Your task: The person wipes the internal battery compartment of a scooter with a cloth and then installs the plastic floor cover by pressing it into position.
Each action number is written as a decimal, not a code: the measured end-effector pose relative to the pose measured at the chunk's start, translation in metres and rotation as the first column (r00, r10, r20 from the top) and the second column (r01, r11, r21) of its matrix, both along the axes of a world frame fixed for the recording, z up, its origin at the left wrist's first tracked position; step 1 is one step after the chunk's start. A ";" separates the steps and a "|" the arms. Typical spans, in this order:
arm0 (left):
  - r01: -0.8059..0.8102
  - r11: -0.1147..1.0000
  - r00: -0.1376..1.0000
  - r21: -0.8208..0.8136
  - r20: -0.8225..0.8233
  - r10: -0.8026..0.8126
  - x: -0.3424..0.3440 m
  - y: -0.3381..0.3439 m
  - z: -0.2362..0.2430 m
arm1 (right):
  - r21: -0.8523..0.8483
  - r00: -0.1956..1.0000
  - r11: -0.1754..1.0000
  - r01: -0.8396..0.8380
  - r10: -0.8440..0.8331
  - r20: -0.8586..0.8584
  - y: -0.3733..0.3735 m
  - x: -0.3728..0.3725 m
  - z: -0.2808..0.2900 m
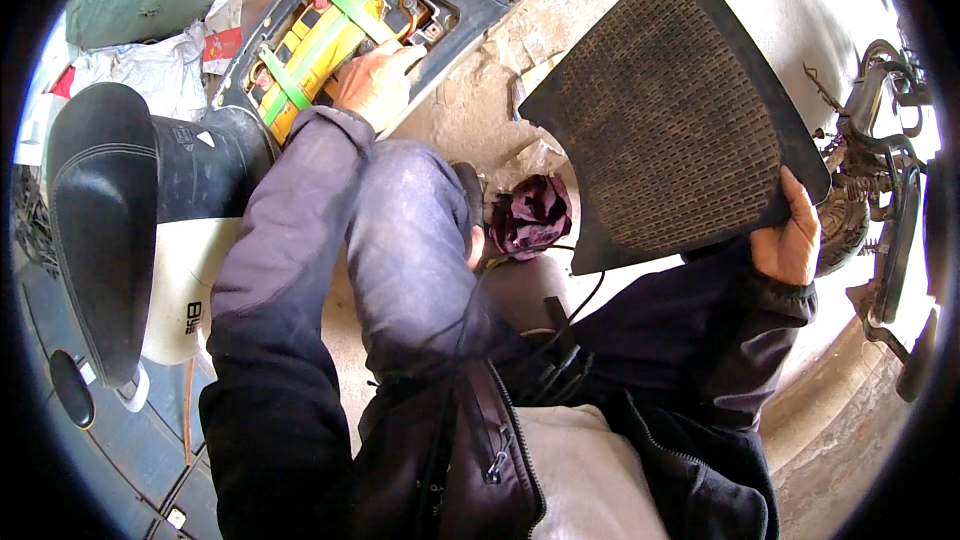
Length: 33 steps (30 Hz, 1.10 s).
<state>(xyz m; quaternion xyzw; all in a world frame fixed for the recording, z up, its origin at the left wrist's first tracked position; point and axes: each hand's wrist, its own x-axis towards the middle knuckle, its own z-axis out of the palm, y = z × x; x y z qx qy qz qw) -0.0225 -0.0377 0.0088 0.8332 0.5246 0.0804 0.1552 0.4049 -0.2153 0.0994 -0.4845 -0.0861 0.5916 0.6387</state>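
Note:
My right hand (788,235) grips the lower right corner of a black floor panel (665,125) with a dusty ribbed top, holding it tilted up. My left hand (378,85) reaches into the open battery compartment (447,35) of a scooter's footboard. One of its fingers stretches toward the compartment's right edge, by the wiring; the other fingertips are partly hidden. Yellow batteries (300,40) lie in the compartment with green straps (345,8) across them. Whether the left hand touches a wire or a terminal does not show.
At the left stands the scooter's black seat (105,230). A crumpled dark purple cloth (532,217) lies on the floor between my legs. Another two-wheeler's metal parts (880,170) stand at the far right. White sacking (150,70) lies at the upper left.

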 end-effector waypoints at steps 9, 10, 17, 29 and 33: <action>0.036 0.995 0.990 0.092 0.133 -0.048 0.006 0.014 -0.011 | -0.038 0.999 0.999 0.038 -0.036 0.040 0.002 -0.007 0.002; -0.014 0.999 0.999 -0.041 0.049 0.016 0.007 0.012 -0.001 | -0.040 0.998 0.998 0.048 -0.047 0.035 0.001 -0.006 0.001; 0.003 0.999 0.973 -0.036 0.230 0.005 -0.003 0.031 -0.046 | 0.065 0.897 0.996 -0.059 0.024 0.441 -0.011 -0.010 -0.005; -0.018 0.998 0.995 0.064 0.095 0.012 0.015 0.014 -0.019 | 0.079 0.998 0.996 0.027 -0.022 -0.053 0.005 -0.024 0.017; -0.006 0.996 0.997 0.085 0.081 -0.001 0.012 0.012 -0.019 | 0.108 1.000 0.994 -0.029 0.029 0.003 0.005 -0.028 0.023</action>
